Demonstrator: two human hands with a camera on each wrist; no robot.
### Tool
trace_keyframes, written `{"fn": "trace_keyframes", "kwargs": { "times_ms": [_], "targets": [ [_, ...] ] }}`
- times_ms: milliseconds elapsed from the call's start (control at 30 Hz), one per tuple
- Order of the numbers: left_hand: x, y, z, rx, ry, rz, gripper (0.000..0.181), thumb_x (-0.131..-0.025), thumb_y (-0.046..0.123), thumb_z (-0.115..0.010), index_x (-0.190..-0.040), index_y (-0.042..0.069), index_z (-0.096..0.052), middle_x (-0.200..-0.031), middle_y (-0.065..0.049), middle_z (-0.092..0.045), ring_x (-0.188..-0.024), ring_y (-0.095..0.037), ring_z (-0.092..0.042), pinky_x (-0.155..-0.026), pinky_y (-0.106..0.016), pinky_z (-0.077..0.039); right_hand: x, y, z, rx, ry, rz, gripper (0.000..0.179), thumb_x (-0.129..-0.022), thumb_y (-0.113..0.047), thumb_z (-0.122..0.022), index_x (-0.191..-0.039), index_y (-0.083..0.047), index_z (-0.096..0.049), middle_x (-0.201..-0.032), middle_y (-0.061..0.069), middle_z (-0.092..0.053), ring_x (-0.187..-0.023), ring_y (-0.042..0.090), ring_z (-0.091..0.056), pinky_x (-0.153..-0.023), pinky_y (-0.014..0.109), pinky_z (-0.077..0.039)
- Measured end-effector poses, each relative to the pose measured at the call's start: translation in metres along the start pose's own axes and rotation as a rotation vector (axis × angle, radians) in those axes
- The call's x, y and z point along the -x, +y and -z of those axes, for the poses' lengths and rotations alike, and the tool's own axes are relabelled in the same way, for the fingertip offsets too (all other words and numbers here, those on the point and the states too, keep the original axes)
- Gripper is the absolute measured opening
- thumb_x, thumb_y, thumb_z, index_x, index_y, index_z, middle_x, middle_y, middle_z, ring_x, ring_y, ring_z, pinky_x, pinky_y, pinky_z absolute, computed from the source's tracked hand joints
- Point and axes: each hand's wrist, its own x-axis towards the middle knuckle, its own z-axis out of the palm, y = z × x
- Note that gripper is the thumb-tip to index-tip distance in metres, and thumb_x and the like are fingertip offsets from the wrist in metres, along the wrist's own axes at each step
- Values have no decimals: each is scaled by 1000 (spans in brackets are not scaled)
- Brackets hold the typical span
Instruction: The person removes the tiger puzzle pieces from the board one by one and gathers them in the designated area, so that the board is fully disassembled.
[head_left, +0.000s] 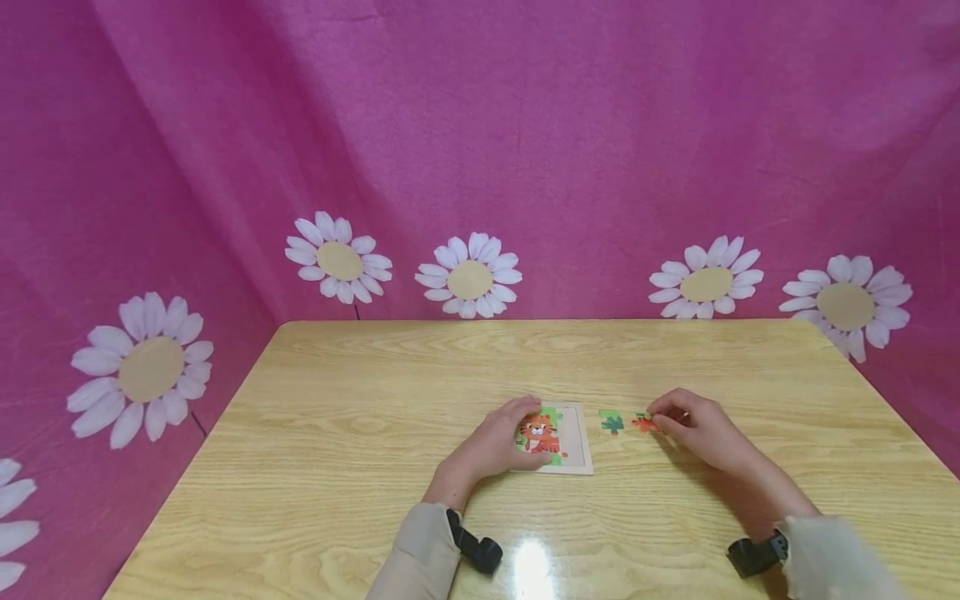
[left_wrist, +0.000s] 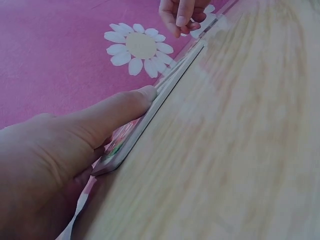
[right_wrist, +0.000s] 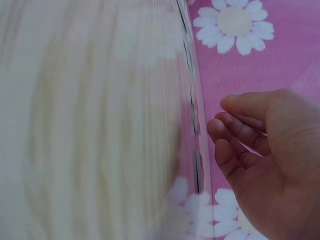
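My left hand [head_left: 498, 437] holds the left side of a wooden puzzle board [head_left: 585, 460], its thumb on the near rim and fingers at the far side. An orange cartoon cat picture [head_left: 538, 431] fills the left part of the board; bare wood shows at the right. In the left wrist view, the thumb [left_wrist: 147, 94] lies on the board's rim. My right hand [head_left: 697, 425] hovers at an orange-red puzzle piece [head_left: 643, 423], fingers loosely bent. The right wrist view shows nothing between its thumb and fingers [right_wrist: 232, 125].
A green puzzle piece [head_left: 611, 422] lies between the board and the orange-red piece. The light wood table [head_left: 337, 392] reflects a bright spot near its front. Behind it hangs a magenta cloth [head_left: 525, 150] with white daisies.
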Motion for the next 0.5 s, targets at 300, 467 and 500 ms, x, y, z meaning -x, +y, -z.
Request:
{"fn": "trace_keyframes", "kwargs": {
  "times_ms": [300, 467, 500],
  "targets": [
    [3, -2, -1, -27, 70, 30, 87, -75, 46, -82, -146, 15, -43, -158, 0, -36, -143, -25, -38, -116, -43, -38, -7, -17, -20, -48, -5, 80, 6, -89, -4, -68, -95, -6, -70, -87, 1, -66, -73, -6, -50, -62, 17, -47],
    [2, -2, 0, -23, 75, 39, 87, -74, 48, -82, -145, 14, -45, -156, 1, -39, -141, -25, -40, -116, -43, -38, -15, -30, -30, -67, -43, 94, 6, -90, -5, -68, -95, -7, -69, -88, -1, -65, -76, -4, -50, -65, 17, -46],
    [2, -2, 0, -21, 75, 39, 87, -74, 48, -82, -145, 14, -45, -156, 1, -39, -141, -25, -39, -116, -44, -38, -17, -32, -32, -69, -53, 89, 6, -90, -6, -68, -95, -7, -69, -88, -1, -65, -76, -3, -51, -65, 17, -47]
  ]
}}
